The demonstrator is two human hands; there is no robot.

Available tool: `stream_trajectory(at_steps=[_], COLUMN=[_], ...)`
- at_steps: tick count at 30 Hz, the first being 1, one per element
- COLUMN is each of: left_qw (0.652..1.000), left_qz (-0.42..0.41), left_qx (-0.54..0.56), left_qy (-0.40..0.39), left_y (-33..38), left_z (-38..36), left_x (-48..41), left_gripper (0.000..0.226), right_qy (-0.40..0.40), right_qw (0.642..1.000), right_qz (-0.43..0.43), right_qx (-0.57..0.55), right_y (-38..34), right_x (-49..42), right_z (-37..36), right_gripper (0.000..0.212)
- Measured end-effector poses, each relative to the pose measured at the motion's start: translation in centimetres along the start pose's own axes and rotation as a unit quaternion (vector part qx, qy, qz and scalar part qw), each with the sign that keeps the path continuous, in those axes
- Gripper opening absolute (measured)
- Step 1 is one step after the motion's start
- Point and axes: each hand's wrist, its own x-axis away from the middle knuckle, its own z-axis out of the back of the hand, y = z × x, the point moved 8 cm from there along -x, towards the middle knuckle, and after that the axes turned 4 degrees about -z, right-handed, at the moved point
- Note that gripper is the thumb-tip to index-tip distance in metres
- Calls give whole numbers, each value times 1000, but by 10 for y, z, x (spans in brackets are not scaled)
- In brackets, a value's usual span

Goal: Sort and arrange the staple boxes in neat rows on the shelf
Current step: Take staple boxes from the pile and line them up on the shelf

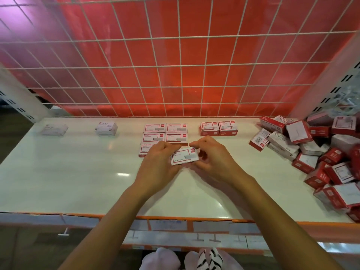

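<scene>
Single head view: worn camera, above front edge of shelf (78,172), facing forward and down. Wide-angle lens, so wire grid back panel (175,65) bows and shelf edges curve. Close range: forearms enter from bottom edge; left hand (157,158) and right hand (212,156) meet on held staple box (184,156) just below frame centre. Full shelf width in frame: side upright (17,98) at left, pile of staple boxes (321,152) at right edge. Price-label strip (175,225) crosses lower part, blurred.
</scene>
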Motion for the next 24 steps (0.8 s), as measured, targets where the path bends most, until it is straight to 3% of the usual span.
stream_trajectory(at_steps=[11, 24], left_qw=[982, 987], left_qz=[-15, -27], left_qx=[-186, -161], left_qy=[23, 6], left_y=[-30, -56], left_z=[17, 24], left_x=[29, 36], left_gripper=[51, 45], right_qy=[64, 110], right_qw=[991, 979], right_qz=[-115, -168], right_qx=[-24, -34], right_y=[-2, -10], right_x=[2, -6], right_z=[-18, -27], right_gripper=[45, 45])
